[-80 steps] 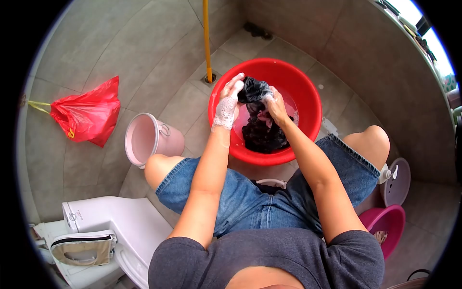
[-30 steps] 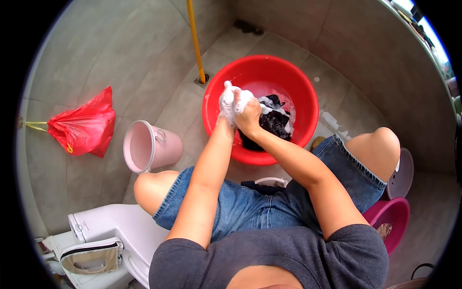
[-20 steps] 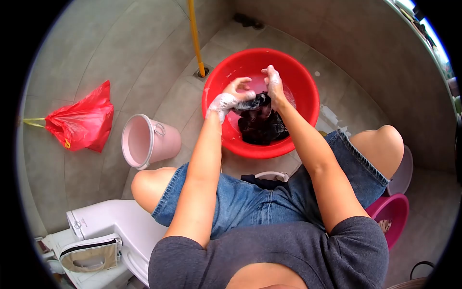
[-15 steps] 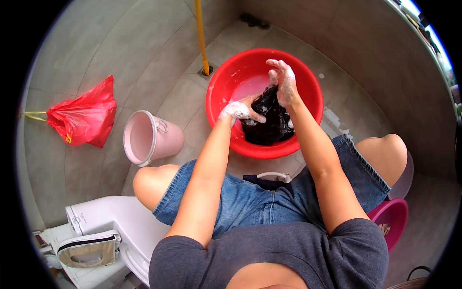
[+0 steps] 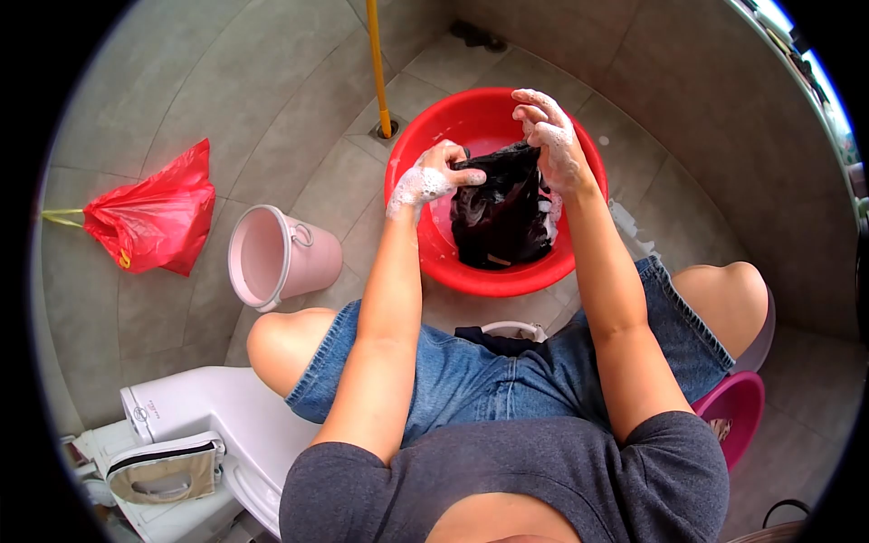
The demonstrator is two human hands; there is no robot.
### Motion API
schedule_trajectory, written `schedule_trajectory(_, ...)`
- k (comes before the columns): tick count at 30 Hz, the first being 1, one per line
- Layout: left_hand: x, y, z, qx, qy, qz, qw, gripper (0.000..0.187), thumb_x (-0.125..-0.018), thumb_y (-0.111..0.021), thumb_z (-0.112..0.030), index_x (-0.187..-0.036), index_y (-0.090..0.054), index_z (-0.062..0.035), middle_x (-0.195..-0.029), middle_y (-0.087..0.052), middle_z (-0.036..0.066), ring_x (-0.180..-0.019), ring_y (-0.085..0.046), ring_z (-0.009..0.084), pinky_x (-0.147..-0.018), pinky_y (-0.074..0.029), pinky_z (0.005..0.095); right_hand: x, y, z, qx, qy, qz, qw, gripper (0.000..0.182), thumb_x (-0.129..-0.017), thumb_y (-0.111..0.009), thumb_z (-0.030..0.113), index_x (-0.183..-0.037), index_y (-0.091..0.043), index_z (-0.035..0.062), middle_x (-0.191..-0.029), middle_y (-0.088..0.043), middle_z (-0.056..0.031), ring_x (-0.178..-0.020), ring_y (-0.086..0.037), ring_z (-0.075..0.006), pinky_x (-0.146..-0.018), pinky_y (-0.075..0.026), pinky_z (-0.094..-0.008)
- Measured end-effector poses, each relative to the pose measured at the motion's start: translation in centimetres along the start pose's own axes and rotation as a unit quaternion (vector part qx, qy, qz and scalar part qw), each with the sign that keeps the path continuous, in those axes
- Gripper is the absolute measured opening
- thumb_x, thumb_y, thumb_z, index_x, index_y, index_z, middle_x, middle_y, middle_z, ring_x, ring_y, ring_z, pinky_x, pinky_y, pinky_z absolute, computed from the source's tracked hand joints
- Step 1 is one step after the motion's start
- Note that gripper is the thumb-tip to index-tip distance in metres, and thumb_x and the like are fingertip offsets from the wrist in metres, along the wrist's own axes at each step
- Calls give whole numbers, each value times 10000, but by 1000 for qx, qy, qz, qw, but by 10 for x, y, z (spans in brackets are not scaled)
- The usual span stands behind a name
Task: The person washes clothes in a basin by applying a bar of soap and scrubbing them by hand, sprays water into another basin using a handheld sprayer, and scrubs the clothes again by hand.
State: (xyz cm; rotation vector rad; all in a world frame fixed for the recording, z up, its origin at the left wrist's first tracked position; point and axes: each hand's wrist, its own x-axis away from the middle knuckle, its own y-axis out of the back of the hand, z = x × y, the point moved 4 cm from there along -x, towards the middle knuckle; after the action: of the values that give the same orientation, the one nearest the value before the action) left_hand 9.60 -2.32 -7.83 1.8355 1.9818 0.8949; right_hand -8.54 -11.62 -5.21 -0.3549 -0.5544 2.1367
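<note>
A wet black cloth [image 5: 498, 213], seemingly a garment, hangs spread between my hands over the red basin [image 5: 493, 286]. My left hand [image 5: 434, 177] pinches its upper left edge between thumb and fingers. Its upper right corner is gripped by my right hand [image 5: 556, 145], with some fingers raised and curled. White suds cover both hands and wrists. The cloth's lower part rests in the basin, where a small pale patch, perhaps a label, shows near its bottom edge.
A pink bucket [image 5: 286, 257] stands left of the basin. Beyond it a red plastic bag [image 5: 163, 213] hangs by the wall. A yellow pole [image 5: 378, 72] rises from a floor drain. The toilet [image 5: 195, 398] is at lower left; a magenta tub [image 5: 738, 418] sits behind my right leg.
Both hands have moved apart and slightly up. The bunched black cloth is now stretched between them, and my right hand has gone from open fingers to gripping its corner.
</note>
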Motion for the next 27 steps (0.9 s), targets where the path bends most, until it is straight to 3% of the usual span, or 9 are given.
schedule_trajectory(3, -7, 10, -5, 24, -211, -165, 963, 321, -658, -790, -155, -689, -513, 3, -837, -601, 73, -744, -561, 212, -715, -440, 314, 3, -17, 19, 1, 18, 12, 1000, 597, -586, -444, -9, -1175, -543, -4, -1041, -532, -30, -918, -477, -99, -772, -369, -188)
schedule_trajectory(6, -5, 19, -24, 154, -139, -175, 963, 286, -696, -757, -133, -715, -500, -10, -721, -558, 64, -672, -523, 180, -649, -427, 319, 7, -20, 25, 66, 8, 41, 997, 626, -590, -497, -62, -1208, -528, 29, -1051, -527, -25, -925, -488, -88, -771, -395, -198)
schedule_trajectory(9, -5, 15, -31, 127, -102, -180, 970, 260, -727, -719, -73, -705, -463, -31, -649, -491, 6, -632, -462, 112, -597, -396, 277, -5, -3, -27, 385, 129, 101, 908, 563, -615, -658, 17, -1169, -589, 87, -1031, -599, -120, -853, -606, -170, -720, -486, -281)
schedule_trajectory(11, -8, 6, -33, 73, -152, -200, 965, 284, -741, -699, -5, -678, -428, -62, -640, -431, -73, -619, -396, 30, -565, -352, 209, 6, -2, -55, 460, -129, 151, 865, 405, -648, -701, 129, -1050, -652, 103, -920, -654, -174, -952, -640, -256, -782, -489, -348)
schedule_trajectory(15, -11, 3, -15, 177, -120, -253, 944, 286, -732, -689, -3, -672, -418, -71, -633, -360, -82, -592, -332, 27, -526, -287, 212, 14, 77, -165, 402, -143, 24, 904, 297, -761, -668, 292, -957, -665, 69, -845, -675, -143, -891, -643, -251, -793, -466, -342)
schedule_trajectory(19, -6, 1, -2, 222, -76, -226, 946, 162, -728, -713, -29, -867, -628, -38, -690, -551, -37, -623, -491, 46, -590, -408, 203, 20, 77, -140, 260, -183, -69, 946, 193, -879, -560, 203, -960, -619, 38, -765, -645, -49, -607, -640, -186, -600, -475, -295)
schedule_trajectory(20, -4, 6, 5, 84, 14, -126, 988, 480, -670, -786, -185, -1118, -646, -82, -782, -657, 73, -733, -633, 164, -724, -491, 298, 17, 74, -131, 228, -167, -107, 953, 146, -873, -545, 162, -938, -616, 51, -799, -627, -34, -643, -625, -142, -557, -449, -278)
schedule_trajectory(23, 13, 10, -9, -129, 99, 68, 984, 479, -610, -835, -278, -1033, -710, -89, -773, -656, 108, -754, -642, 227, -765, -484, 340, 14, 59, -99, 276, -170, -97, 941, 130, -861, -533, 106, -949, -614, 54, -837, -616, -28, -710, -616, -131, -550, -448, -276)
schedule_trajectory(27, 3, 21, 42, 106, 16, -21, 994, 289, -617, -843, -186, -796, -703, -7, -749, -628, 37, -699, -591, 154, -710, -465, 292, 10, 50, -91, 384, -9, 71, 920, 349, -702, -733, 140, -1011, -612, 32, -867, -647, -77, -796, -632, -172, -676, -494, -308)
